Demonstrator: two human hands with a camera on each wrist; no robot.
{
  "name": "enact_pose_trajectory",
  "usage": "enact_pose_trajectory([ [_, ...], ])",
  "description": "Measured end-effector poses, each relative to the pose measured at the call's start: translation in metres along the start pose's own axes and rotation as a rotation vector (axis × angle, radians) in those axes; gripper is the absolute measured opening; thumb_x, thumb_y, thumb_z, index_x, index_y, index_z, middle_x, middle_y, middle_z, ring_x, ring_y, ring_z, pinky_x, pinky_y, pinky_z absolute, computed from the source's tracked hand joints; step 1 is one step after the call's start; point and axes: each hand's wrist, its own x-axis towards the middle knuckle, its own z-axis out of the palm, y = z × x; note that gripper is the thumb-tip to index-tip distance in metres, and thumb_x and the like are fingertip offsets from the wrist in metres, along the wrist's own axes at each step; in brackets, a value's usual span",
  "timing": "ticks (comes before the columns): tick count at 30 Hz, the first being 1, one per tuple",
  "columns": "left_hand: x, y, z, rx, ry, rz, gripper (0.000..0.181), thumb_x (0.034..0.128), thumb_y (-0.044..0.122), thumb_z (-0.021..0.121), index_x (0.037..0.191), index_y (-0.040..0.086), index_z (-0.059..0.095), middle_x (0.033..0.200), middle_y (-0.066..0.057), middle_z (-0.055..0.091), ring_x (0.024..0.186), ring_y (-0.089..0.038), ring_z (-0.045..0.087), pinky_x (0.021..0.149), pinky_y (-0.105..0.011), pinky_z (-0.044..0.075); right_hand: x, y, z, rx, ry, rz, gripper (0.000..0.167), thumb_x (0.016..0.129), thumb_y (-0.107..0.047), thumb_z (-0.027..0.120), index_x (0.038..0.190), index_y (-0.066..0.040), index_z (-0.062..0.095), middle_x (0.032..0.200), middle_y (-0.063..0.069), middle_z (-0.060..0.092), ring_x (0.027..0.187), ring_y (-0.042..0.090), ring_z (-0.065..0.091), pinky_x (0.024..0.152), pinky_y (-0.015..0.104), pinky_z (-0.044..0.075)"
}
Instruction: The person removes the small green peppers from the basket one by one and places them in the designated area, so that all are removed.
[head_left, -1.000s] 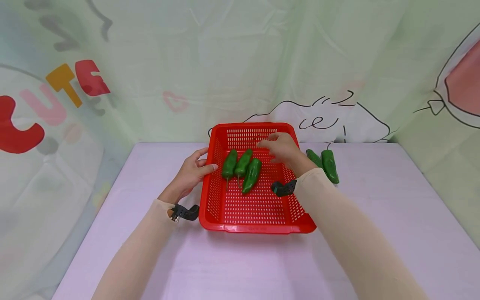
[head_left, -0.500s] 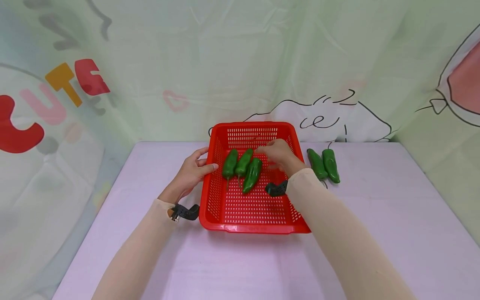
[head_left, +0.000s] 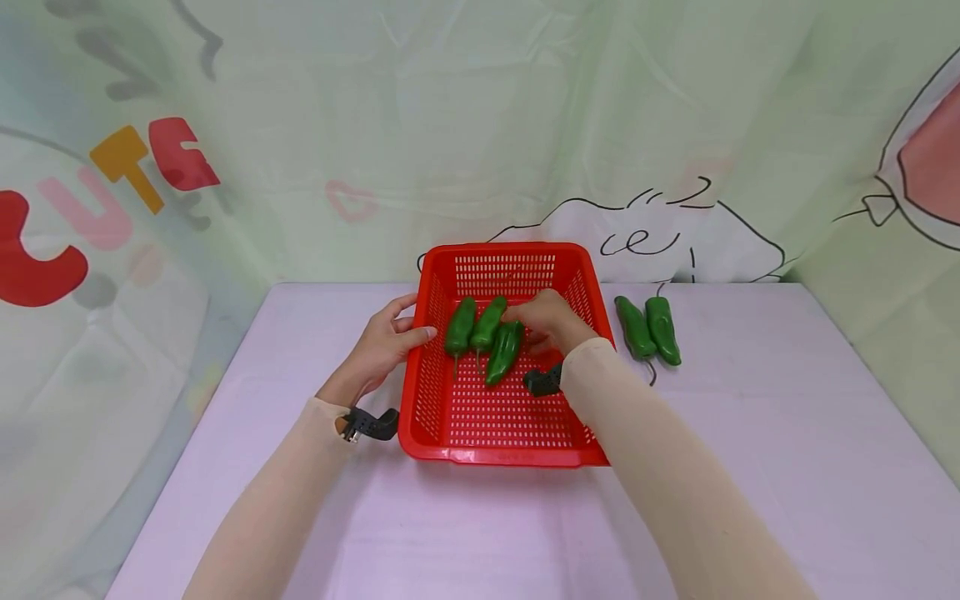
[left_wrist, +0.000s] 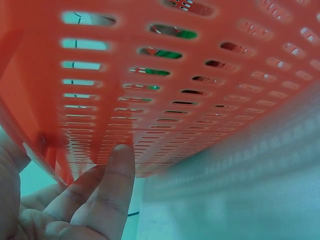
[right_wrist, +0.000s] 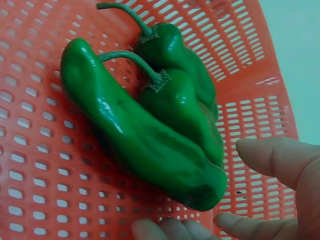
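Pale green-white cloth backdrop (head_left: 465, 142) hangs behind and along both sides, with bright coloured letters (head_left: 120, 152) at left, black line drawings at right. Below it, a flat, pale lilac-white desk (head_left: 780, 450); far edge meets the backdrop, side edges run out toward the viewer.

Red rectangular perforated plastic basket (head_left: 513, 457) sits mid-desk, near the far edge. Desk surface stretches in front of it and to both sides; inside, the bare mesh floor lies mostly at the near end.

Arms in long beige sleeves (head_left: 667, 475) come in from the near side, a black wrist strap on each. Left hand (head_left: 375, 354) grips the basket's left rim: thumb over the rim, other fingers spread along the outside wall. Right hand (head_left: 551, 321) is inside the basket, thumb and fingers apart, nothing held; right wrist view has them just beside the peppers' ends.

Basket holds three long glossy green peppers: left pepper (head_left: 460, 327), middle pepper (head_left: 488, 325), both stems toward the viewer, and right pepper (head_left: 504, 354), slanted against the middle one, nearest the right hand. Two more green peppers (head_left: 663, 332) lie side by side on the desk, right of the basket.
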Motion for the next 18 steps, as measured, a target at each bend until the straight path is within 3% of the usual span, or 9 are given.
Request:
enact_pose_trajectory([
  [5, 0.001, 0.000, 0.001, 0.001, 0.004, -0.014, 0.072, 0.1010, 0.018, 0.069, 0.163, 0.018, 0.033, 0.144, -0.018, 0.062, 0.117, -0.035, 0.071, 0.091, -0.044, 0.061, -0.001, 0.000, 0.005, -0.014, -0.024, -0.006, 0.050, 0.098, -0.022, 0.070, 0.136, 0.006, 0.050, 0.131, 0.022, 0.060, 0.113, 0.038, 0.068, 0.093, 0.053, 0.061],
  [18, 0.004, -0.003, 0.000, 0.008, 0.007, -0.003, 0.071, 0.1013, 0.016, 0.068, 0.163, 0.018, 0.033, 0.144, -0.019, 0.061, 0.117, -0.035, 0.071, 0.090, -0.045, 0.062, -0.002, -0.003, 0.014, -0.104, 0.023, -0.014, 0.040, 0.097, -0.017, 0.072, 0.125, 0.006, 0.055, 0.120, 0.022, 0.064, 0.104, 0.036, 0.072, 0.087, 0.050, 0.063],
])
